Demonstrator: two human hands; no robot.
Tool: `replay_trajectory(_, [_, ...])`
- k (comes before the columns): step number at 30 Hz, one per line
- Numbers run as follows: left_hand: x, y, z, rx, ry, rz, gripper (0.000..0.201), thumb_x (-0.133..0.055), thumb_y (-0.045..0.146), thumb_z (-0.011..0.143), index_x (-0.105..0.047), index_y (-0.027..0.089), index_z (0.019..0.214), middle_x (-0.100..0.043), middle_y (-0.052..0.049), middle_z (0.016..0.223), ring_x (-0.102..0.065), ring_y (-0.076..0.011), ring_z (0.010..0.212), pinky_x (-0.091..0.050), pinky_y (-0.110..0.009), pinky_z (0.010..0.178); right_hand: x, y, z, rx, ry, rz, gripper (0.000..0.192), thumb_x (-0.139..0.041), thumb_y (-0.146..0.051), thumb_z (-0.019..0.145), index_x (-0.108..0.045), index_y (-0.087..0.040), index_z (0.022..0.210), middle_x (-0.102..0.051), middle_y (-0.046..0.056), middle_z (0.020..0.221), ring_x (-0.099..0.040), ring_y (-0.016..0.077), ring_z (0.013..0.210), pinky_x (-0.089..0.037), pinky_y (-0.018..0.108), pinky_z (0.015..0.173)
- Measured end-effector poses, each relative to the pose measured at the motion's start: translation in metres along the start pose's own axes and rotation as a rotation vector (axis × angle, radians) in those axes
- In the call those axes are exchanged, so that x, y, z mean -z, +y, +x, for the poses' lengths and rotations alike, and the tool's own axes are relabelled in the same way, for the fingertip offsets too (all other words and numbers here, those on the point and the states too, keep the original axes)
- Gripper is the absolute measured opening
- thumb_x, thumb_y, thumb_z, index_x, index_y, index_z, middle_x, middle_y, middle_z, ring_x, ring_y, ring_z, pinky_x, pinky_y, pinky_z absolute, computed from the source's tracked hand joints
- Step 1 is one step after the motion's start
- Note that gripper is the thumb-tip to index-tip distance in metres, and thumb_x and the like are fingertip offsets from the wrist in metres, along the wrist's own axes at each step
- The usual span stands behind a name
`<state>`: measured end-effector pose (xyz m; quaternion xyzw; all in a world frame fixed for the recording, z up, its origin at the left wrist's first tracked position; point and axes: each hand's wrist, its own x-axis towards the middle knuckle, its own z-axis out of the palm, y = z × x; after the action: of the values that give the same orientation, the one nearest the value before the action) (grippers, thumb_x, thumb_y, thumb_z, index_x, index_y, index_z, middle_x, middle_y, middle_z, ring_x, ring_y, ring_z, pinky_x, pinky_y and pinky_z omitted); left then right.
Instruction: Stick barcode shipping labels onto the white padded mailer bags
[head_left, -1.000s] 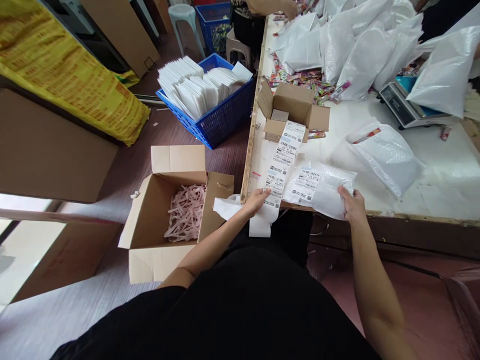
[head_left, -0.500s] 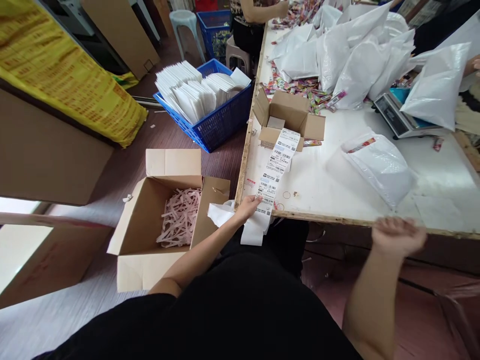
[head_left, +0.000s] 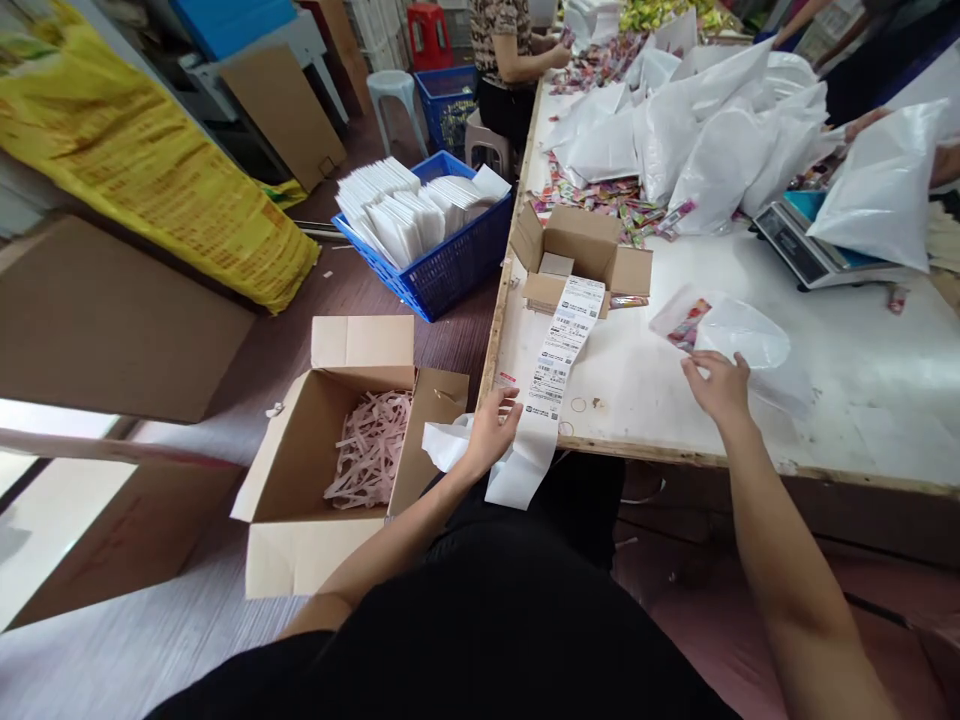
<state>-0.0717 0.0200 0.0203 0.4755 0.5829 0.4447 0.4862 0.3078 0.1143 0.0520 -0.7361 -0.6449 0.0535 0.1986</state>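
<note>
A long strip of printed shipping labels [head_left: 555, 360] runs out of a small open cardboard box [head_left: 577, 240] and over the table's front edge, its blank end hanging down. Beside the strip, my left hand [head_left: 493, 432] is open, fingers loosely bent and apart. My right hand [head_left: 718, 388] is also open, thumb and fingers spread, at the near edge of a white plastic mailing bag [head_left: 750, 335]. Small colourful packets [head_left: 691, 322] show at that bag's left end. Whether the right fingertips touch the bag, I cannot tell.
On my left stands an open carton [head_left: 289, 450] with pink paper strips [head_left: 371, 450]. A blue basket [head_left: 450, 265] of white envelopes stands beyond. Filled white bags [head_left: 712, 130], loose packets and a scale [head_left: 799, 245] occupy the table [head_left: 622, 405]. Other people work at the far and right sides.
My right hand has moved from a closed, blurred swing at the table edge forward and left to the bag, and opened. My left fingers have come off the label strip. The bag has shifted left.
</note>
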Motion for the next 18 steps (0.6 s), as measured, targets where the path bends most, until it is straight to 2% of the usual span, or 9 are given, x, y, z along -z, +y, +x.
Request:
replay_trajectory(3, [-0.028,0.017,0.010,0.000,-0.157,-0.010,0.042,-0.068,0.039,0.085,-0.059,0.018,0.120,-0.065,-0.013,0.120,-0.065,-0.0207,0.097,-0.050,-0.033,0.085,0.024,-0.001,-0.089,0.170,0.116,0.071,0.032,-0.049,-0.043,0.091,-0.071,-0.020,0.090,-0.074,0.010,0.109,-0.065,0.0233,0.112,-0.023,0.050,0.117])
replay_trajectory(6, [-0.073,0.033,0.020,-0.027,-0.345,0.104,0.057,-0.068,0.050,0.083,-0.054,0.018,0.128,-0.065,-0.014,0.122,-0.066,-0.0212,0.090,-0.050,-0.032,0.079,0.048,-0.008,-0.161,0.195,0.114,0.074,0.032,-0.049,-0.045,0.094,-0.071,-0.022,0.093,-0.074,0.007,0.109,-0.066,0.0238,0.111,-0.030,0.049,0.113])
replay_trajectory(8, [-0.103,0.041,0.022,-0.100,-0.463,0.249,0.043,-0.067,0.051,0.084,-0.062,0.018,0.111,-0.070,-0.011,0.107,-0.066,-0.0222,0.084,-0.048,-0.033,0.077,0.061,-0.012,-0.192,0.166,0.096,0.045,0.031,-0.049,-0.044,0.095,-0.071,-0.022,0.092,-0.075,0.007,0.107,-0.067,0.0243,0.109,-0.033,0.050,0.111])
replay_trajectory(10, [-0.123,0.046,0.019,-0.158,-0.518,0.383,0.027,-0.062,0.045,0.087,-0.063,0.018,0.081,-0.069,-0.008,0.080,-0.065,-0.0225,0.076,-0.046,-0.032,0.074,0.068,-0.019,-0.210,0.105,0.123,-0.021,0.030,-0.049,-0.042,0.096,-0.070,-0.021,0.089,-0.074,0.008,0.103,-0.066,0.0260,0.106,-0.034,0.052,0.108])
replay_trajectory(11, [-0.128,0.047,0.015,-0.154,-0.540,0.415,0.030,-0.058,0.041,0.090,-0.059,0.019,0.070,-0.065,-0.006,0.068,-0.064,-0.0219,0.071,-0.045,-0.032,0.072,0.068,-0.024,-0.215,0.068,0.156,-0.057,0.030,-0.049,-0.041,0.096,-0.070,-0.020,0.088,-0.074,0.009,0.101,-0.066,0.0270,0.103,-0.036,0.053,0.105])
replay_trajectory(13, [-0.128,0.049,0.005,-0.081,-0.604,0.380,0.036,-0.051,0.038,0.093,-0.053,0.020,0.061,-0.058,-0.003,0.054,-0.060,-0.0188,0.058,-0.044,-0.030,0.065,0.062,-0.038,-0.219,0.042,0.189,-0.061,0.028,-0.050,-0.038,0.096,-0.070,-0.020,0.089,-0.072,0.011,0.099,-0.065,0.0274,0.099,-0.042,0.050,0.097])
replay_trajectory(16, [-0.111,0.046,-0.015,0.015,-0.706,0.231,0.038,-0.047,0.041,0.094,-0.051,0.020,0.062,-0.054,0.001,0.047,-0.054,-0.0141,0.046,-0.041,-0.026,0.056,0.032,-0.063,-0.211,0.141,0.008,0.089,0.025,-0.048,-0.029,0.096,-0.070,-0.022,0.103,-0.070,0.010,0.105,-0.064,0.0248,0.100,-0.048,0.041,0.091])
replay_trajectory(18, [-0.096,0.041,-0.026,0.019,-0.699,0.190,0.038,-0.047,0.042,0.094,-0.050,0.020,0.063,-0.052,0.002,0.046,-0.052,-0.0129,0.044,-0.039,-0.025,0.052,0.005,-0.072,-0.199,0.159,-0.102,0.136,0.028,-0.045,-0.022,0.094,-0.069,-0.020,0.108,-0.070,0.012,0.109,-0.065,0.0251,0.099,-0.050,0.039,0.089])
